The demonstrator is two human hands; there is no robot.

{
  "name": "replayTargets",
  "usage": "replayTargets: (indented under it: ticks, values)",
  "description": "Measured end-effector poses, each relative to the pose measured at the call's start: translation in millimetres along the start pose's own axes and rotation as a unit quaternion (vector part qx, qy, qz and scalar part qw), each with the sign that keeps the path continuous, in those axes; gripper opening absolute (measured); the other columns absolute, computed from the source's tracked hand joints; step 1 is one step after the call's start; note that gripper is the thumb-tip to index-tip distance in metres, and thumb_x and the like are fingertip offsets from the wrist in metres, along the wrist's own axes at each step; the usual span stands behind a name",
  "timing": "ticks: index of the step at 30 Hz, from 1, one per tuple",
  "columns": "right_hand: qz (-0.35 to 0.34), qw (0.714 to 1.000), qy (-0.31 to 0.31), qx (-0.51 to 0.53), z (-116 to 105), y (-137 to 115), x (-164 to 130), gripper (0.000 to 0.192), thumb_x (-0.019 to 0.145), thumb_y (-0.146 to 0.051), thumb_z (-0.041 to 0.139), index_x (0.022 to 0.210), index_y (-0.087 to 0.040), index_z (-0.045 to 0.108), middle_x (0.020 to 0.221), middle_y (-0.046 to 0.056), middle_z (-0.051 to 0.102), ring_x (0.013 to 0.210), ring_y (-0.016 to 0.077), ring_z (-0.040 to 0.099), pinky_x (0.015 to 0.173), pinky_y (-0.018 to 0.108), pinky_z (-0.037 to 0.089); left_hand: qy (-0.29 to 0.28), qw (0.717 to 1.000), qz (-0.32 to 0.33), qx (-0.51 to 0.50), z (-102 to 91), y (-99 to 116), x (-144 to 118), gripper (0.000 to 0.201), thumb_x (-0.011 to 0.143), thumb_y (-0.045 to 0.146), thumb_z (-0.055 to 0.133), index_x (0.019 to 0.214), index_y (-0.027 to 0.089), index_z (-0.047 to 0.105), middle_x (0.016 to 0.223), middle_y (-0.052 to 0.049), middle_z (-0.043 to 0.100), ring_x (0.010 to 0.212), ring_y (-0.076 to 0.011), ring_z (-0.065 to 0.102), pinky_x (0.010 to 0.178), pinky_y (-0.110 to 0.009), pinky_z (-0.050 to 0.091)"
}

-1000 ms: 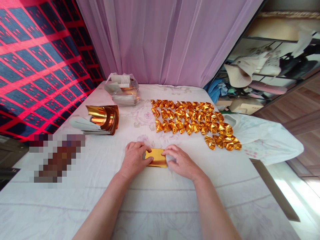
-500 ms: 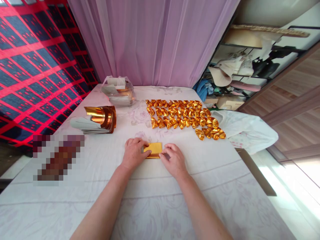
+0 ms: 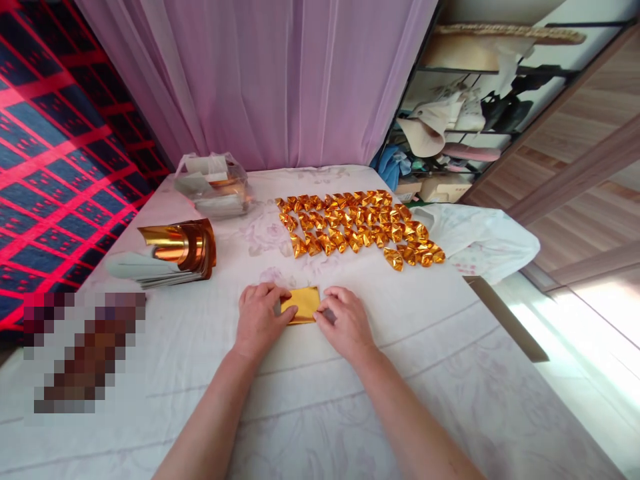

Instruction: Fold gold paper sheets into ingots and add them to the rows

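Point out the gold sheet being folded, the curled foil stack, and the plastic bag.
gold sheet (image 3: 301,303), head view, centre of exposed face
foil stack (image 3: 183,245), head view, curled top sheet
plastic bag (image 3: 214,183), head view, front

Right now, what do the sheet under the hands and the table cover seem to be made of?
Sheet: probably thin gold foil paper; it is glossy, flat and sharply creased. Cover: likely woven cloth, matte white with faint floral print and soft wrinkles.
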State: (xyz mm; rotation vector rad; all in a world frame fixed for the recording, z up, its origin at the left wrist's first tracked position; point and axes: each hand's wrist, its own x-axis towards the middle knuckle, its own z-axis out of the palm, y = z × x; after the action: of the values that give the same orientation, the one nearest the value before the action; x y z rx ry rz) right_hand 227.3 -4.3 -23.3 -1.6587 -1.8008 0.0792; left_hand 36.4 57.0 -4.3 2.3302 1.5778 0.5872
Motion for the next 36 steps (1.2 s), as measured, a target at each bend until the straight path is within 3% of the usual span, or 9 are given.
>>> replayTargets:
  ticks: [11, 27, 33, 36]
  values:
    - [0.029, 0.999, -0.046, -0.007, -12, 5, -3, 0.01, 0.076, -0.022, 0.074, 0.083, -0.023, 0.067, 0.116, 0.01, 0.062, 0.112, 0.0272, 0.059, 0.093, 0.043, 0.045, 0.001, 1.0, 0.009, 0.009, -0.2, -3, 0, 0.019, 0.078, 0.035, 0.071, 0.096, 0.028, 0.073, 0.103, -0.004, 0.067, 0.099, -0.0278, 0.054, 0.095, -0.045, 0.04]
    - [0.012, 0.997, -0.077, 0.014, -16, 11, -3, 0.011, 0.078, -0.016, 0.069, 0.084, -0.025, 0.069, 0.119, 0.007, 0.062, 0.113, 0.0257, 0.057, 0.09, 0.041, 0.042, -0.011, 1.0, 0.003, 0.007, -0.8, -2, 1, 0.02, 0.078, 0.035, 0.072, 0.097, 0.028, 0.074, 0.104, -0.004, 0.067, 0.101, -0.0284, 0.054, 0.097, -0.045, 0.038]
    - [-0.037, 0.999, -0.018, 0.013, -15, -3, -1, 0.01, 0.082, -0.012, 0.062, 0.082, -0.022, 0.066, 0.106, 0.006, 0.066, 0.1, 0.022, 0.06, 0.085, 0.037, 0.042, -0.007, 1.0, -0.001, 0.001, -1.2, 0, 1, 0.019, 0.078, 0.034, 0.072, 0.096, 0.028, 0.074, 0.102, -0.004, 0.067, 0.101, -0.0283, 0.054, 0.098, -0.046, 0.039]
    - [-0.057, 0.998, -0.023, 0.012, -10, -13, -1, 0.012, 0.089, -0.014, 0.058, 0.087, -0.022, 0.067, 0.093, 0.004, 0.067, 0.089, 0.0197, 0.059, 0.079, 0.034, 0.042, -0.007, 1.0, -0.002, -0.002, -1.3, 0, 0, 0.019, 0.078, 0.035, 0.071, 0.096, 0.029, 0.074, 0.102, -0.004, 0.067, 0.1, -0.0281, 0.054, 0.098, -0.046, 0.039]
